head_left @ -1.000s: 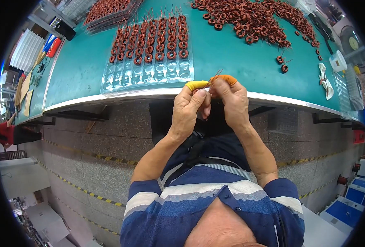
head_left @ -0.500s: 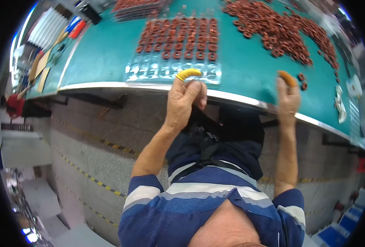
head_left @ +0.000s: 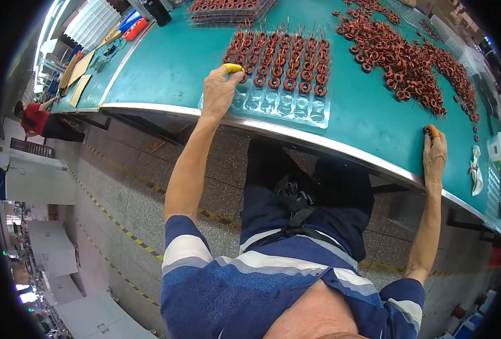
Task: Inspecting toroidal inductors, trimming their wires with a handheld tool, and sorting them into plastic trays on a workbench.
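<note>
A clear plastic tray holds rows of reddish-brown wire-wound ring coils, their wire ends sticking up. Its nearer pockets have no coils in them. My left hand, with a yellow finger cot on one finger, is closed on a ring coil at the tray's left side, at the near end of a row. Farther right on the green table, my right hand wears an orange finger cot. Its fingertips are closed on a dark ring coil, partly covered by the fingers.
A large heap of loose ring coils spreads over the table at the far right. Stacked filled trays stand at the back. A white cloth and a small white container lie at the right. A person in red stands far left.
My left hand has moved from the tray's front edge to a coil at its left side. My right hand has reached the loose coils and closed on one. The whole view has shifted.
</note>
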A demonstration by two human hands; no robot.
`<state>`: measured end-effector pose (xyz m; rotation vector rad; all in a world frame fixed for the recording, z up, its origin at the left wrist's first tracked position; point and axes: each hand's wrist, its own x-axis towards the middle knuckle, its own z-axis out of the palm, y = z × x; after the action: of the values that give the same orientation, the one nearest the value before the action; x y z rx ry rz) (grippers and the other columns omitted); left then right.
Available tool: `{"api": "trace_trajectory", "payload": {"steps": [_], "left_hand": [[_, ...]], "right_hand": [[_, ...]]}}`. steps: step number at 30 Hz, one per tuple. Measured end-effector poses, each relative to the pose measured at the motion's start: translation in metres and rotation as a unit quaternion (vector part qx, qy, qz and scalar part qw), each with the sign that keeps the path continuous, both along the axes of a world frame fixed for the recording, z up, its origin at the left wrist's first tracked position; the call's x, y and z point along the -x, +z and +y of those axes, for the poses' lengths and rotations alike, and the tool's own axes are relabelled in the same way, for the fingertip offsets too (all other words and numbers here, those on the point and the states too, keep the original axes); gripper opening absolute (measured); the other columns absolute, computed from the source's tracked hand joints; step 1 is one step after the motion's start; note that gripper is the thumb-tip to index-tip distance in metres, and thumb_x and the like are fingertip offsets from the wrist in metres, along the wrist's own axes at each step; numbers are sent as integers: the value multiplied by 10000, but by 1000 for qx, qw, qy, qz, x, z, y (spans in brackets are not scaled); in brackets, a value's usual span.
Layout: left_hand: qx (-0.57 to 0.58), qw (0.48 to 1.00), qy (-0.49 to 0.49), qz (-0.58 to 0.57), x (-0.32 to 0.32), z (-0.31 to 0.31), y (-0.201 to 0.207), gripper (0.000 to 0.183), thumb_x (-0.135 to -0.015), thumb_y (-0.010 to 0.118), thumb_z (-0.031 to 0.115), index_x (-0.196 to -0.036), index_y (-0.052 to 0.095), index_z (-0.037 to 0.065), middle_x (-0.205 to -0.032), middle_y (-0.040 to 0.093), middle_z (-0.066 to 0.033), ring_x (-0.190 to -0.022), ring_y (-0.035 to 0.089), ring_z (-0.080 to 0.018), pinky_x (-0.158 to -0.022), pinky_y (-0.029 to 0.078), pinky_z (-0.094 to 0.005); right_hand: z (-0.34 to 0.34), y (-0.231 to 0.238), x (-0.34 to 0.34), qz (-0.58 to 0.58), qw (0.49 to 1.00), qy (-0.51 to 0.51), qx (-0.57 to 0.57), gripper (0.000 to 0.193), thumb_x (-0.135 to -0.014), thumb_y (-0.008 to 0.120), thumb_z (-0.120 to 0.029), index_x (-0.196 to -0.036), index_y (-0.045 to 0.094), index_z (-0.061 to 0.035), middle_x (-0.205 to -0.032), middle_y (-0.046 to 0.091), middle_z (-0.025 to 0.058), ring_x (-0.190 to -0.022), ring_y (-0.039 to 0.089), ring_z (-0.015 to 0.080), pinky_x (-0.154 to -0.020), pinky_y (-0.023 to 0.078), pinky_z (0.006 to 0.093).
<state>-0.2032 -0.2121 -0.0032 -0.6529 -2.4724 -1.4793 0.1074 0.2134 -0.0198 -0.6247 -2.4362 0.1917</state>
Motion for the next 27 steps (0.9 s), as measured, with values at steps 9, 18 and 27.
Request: {"api": "trace_trajectory", "payload": {"steps": [9, 18, 27], "left_hand": [[42, 997, -65, 25, 28, 17, -5, 195, -814, 692, 189, -917, 716, 26, -813, 678, -109, -729, 631, -194, -671, 473, -315], [139, 964, 49, 221, -8, 23, 10, 237, -869, 652, 196, -986, 663, -10, -865, 645, -128, -752, 611, -220, -694, 472, -326], [-320, 812, -338, -353, -187, 137, 7, 321, -1005, 445, 184, -1261, 412, -6, -1085, 596, -154, -974, 611, -202, -796, 529, -314]], "right_hand": [[-21, 11, 3, 212, 955, -25, 205, 253, -919, 599, -110, -1150, 632, -10, -954, 674, 73, -870, 643, 149, -777, 502, 262], [-67, 30, 29, 374, 756, 142, 518, 190, -892, 623, -33, -1072, 600, 21, -847, 655, 89, -786, 679, 186, -668, 543, 234], [-181, 31, 70, 407, 698, 180, 562, 201, -903, 613, -45, -1092, 592, 22, -933, 675, 111, -833, 665, 181, -744, 535, 270]]}}
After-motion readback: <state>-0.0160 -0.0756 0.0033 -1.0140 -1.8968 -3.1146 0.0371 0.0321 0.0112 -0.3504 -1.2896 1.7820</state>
